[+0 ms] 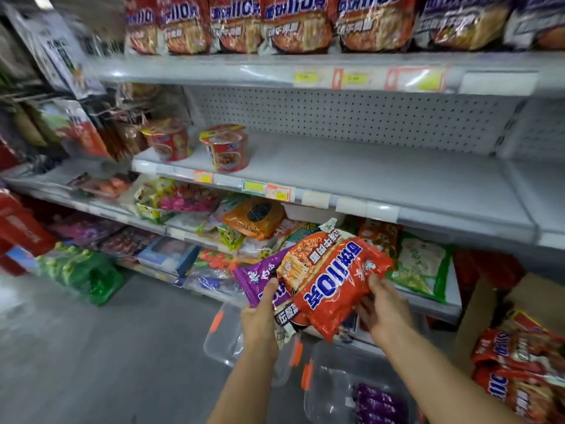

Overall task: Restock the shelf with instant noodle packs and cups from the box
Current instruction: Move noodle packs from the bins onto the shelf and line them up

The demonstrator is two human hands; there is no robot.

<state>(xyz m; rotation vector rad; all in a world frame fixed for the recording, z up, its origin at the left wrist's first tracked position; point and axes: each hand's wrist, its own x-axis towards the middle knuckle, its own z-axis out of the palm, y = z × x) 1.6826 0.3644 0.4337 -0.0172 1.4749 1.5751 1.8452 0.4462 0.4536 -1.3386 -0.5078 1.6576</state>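
Observation:
My left hand (263, 313) grips a purple noodle pack (263, 278) by its edge. My right hand (380, 307) holds a red noodle pack (333, 280) that lies over the purple one, upside down to me. Both packs are in front of the lower shelves. The middle shelf (367, 175) holds two red noodle cups (227, 148) at its left. A clear plastic box (336, 387) sits below my arms with purple packs (379, 405) in it. A cardboard box (477, 316) at the right holds more red packs (519, 362).
The top shelf (214, 67) carries a row of red and purple noodle packs (299, 22). Lower shelves hold mixed snack bags (253, 218). Green bags (82, 270) sit on the floor at the left. A second clear container (226, 335) lies under my left hand.

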